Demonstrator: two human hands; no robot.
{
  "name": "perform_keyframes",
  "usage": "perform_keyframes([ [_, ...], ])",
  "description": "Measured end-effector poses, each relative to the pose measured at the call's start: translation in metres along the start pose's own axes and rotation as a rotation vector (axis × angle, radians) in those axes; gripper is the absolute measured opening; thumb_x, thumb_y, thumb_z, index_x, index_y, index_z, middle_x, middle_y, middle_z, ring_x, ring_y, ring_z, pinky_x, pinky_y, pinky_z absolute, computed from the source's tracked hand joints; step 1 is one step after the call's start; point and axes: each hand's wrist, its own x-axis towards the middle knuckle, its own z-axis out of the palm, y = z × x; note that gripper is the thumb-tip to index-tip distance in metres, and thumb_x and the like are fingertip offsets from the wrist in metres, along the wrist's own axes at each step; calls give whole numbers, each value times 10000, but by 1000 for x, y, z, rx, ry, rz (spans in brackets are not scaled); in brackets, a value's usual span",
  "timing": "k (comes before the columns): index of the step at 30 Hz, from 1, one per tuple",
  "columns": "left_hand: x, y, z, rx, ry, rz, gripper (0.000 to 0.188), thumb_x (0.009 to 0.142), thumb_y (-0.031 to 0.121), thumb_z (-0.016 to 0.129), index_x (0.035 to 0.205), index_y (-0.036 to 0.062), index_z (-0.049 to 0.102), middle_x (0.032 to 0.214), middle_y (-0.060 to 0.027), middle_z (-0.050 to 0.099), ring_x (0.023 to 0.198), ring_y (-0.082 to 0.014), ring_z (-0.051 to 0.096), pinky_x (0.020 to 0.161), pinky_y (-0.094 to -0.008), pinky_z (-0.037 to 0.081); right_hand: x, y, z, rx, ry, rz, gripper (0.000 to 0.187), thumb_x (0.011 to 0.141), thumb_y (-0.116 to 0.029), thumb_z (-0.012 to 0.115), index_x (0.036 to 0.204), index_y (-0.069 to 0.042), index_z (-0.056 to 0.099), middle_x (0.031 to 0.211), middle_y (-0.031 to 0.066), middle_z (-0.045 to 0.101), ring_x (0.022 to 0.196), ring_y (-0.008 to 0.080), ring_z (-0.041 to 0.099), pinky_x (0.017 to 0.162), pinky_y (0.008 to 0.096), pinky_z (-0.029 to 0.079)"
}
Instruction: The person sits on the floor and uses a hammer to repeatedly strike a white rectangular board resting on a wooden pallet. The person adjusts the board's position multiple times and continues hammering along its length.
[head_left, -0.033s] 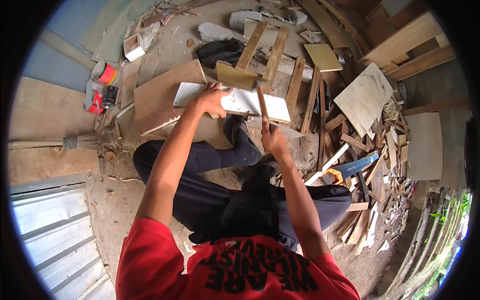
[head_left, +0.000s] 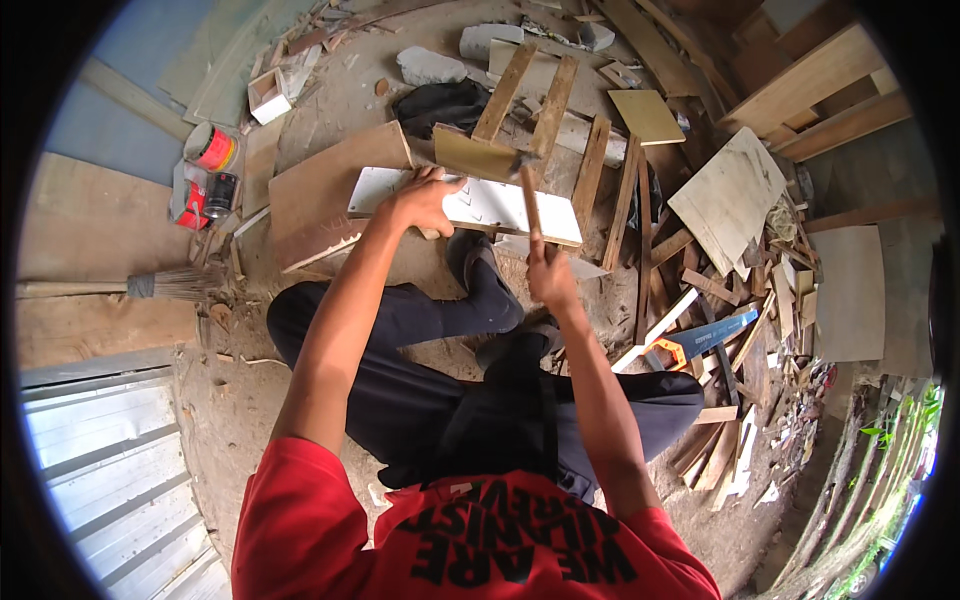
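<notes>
A long white board lies across in front of my feet, with several thin nail-like marks standing on its face. My left hand grips this board left of its middle, its thumb and fingers across the top. In my right hand is a hammer, held low on its wooden handle. The hammer's head is over the board's far edge, slightly blurred. Under the board's left end leans a brown wooden panel. Behind the board stands a yellowish wood piece.
Slatted wooden strips lie beyond the board. A blue handsaw with an orange handle rests on scrap wood at the right. Paint cans and a broom are at the left. A black cloth or bag lies farther off.
The hammer has shifted slightly, its head tilting a little to the right and nearer. My left hand and the white board look unmoved.
</notes>
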Motion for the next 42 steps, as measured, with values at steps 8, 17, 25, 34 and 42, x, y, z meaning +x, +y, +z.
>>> perform_keyframes([
  [8, 6, -9, -2, 5, 22, -4, 1043, 527, 241, 800, 1504, 156, 444, 1540, -304, 300, 1442, -466, 258, 1198, -441, 269, -5, -14, 5, 47, -52, 5, 617, 1040, -560, 390, 699, -54, 480, 527, 8, 434, 427, 122, 424, 381, 320, 343],
  [17, 5, -5, -3, 26, 37, -5, 1047, 524, 233, 795, 1506, 154, 439, 1531, -290, 322, 1438, -473, 258, 1199, -445, 275, -6, -12, 6, 106, -80, 74, 641, 1051, -549, 352, 693, -36, 495, 533, 31, 475, 426, 137, 454, 398, 339, 371],
  [25, 5, -11, 6, 73, 65, 0, 1064, 529, 239, 820, 1513, 151, 424, 1524, -293, 318, 1434, -464, 269, 1196, -457, 271, 8, -35, -9, 234, -124, 241, 602, 1041, -570, 361, 727, -62, 437, 527, 8, 386, 409, 135, 376, 377, 336, 324],
  [34, 2, -13, 21, 144, 185, 30, 1111, 509, 251, 880, 1515, 158, 416, 1528, -294, 307, 1437, -466, 256, 1198, -497, 250, 13, -25, -6, 154, -29, 33, 590, 1044, -544, 384, 804, -14, 478, 552, 27, 417, 410, 138, 394, 384, 350, 355],
  [42, 4, 0, 18, 124, 136, -7, 1091, 543, 261, 851, 1530, 174, 392, 1543, -302, 285, 1456, -456, 230, 1203, -474, 252, 31, 11, -12, -54, 82, -288, 509, 1065, -457, 393, 839, -14, 500, 598, 32, 478, 463, 146, 464, 399, 366, 388],
])
